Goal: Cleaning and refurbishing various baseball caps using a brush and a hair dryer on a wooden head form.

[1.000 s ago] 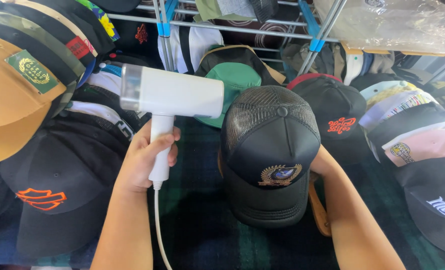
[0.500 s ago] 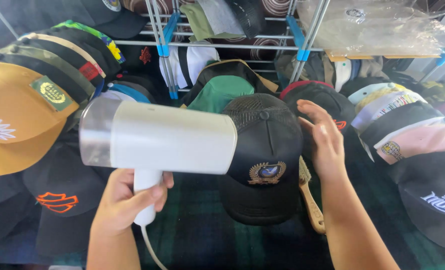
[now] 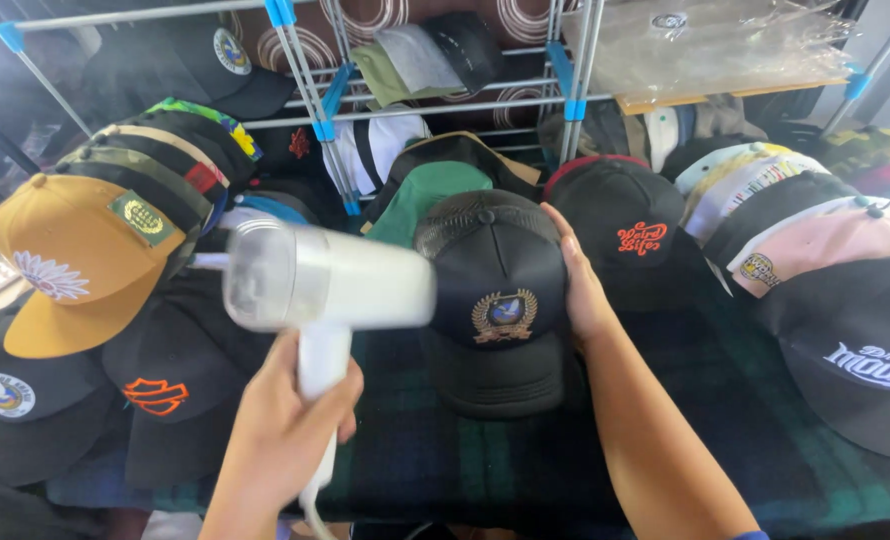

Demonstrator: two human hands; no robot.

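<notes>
The left hand (image 3: 285, 435) is gripping the handle of a white handheld steamer (image 3: 325, 285), its blurred barrel lying just left of the black mesh-backed cap (image 3: 495, 300) sitting on the dark plaid cloth (image 3: 765, 420), while the right hand (image 3: 580, 285) is pressing flat against that cap's right side, with more caps crowding the metal rack (image 3: 315, 90) behind.

The white handheld steamer with a clear front cap (image 3: 327, 277) is smeared by motion blur, so its outline is soft. It covers the left edge of the black mesh-backed trucker cap with a gold crest (image 3: 495, 300). The right hand (image 3: 577, 285) lies against that cap's far side, fingertips hidden behind it.
</notes>
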